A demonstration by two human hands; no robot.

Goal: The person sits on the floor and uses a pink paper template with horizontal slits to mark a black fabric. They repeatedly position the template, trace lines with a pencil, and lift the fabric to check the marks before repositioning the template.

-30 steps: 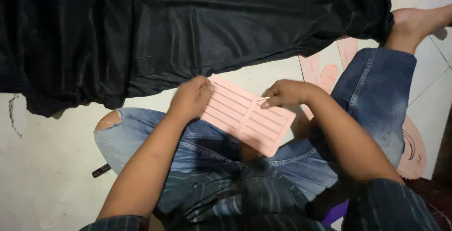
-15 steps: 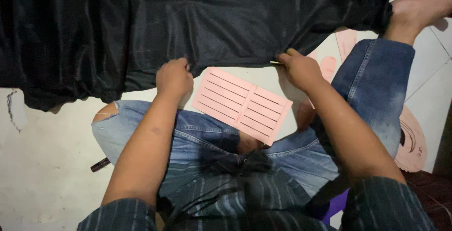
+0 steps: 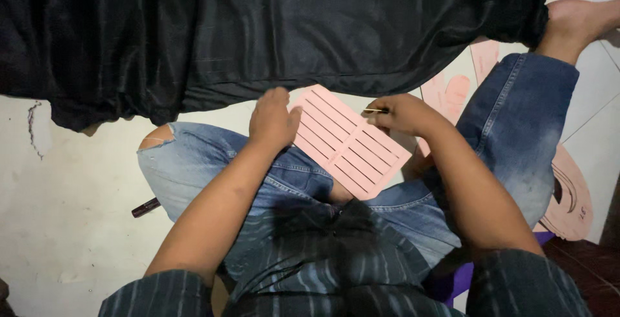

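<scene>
Both hands rest on the slotted pink card template (image 3: 349, 141): left hand (image 3: 271, 122) flat, unclenched at nine o'clock; right hand (image 3: 402, 114) pinching a thin needle (image 3: 374, 110) at two o'clock

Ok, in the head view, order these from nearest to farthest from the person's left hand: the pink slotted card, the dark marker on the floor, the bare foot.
From the left hand:
1. Pink slotted card, touching the hand, just to its right on the lap.
2. Dark marker, lower left on the pale floor, beside the torn knee.
3. Bare foot, far upper right, by the edge of the black fabric.
</scene>
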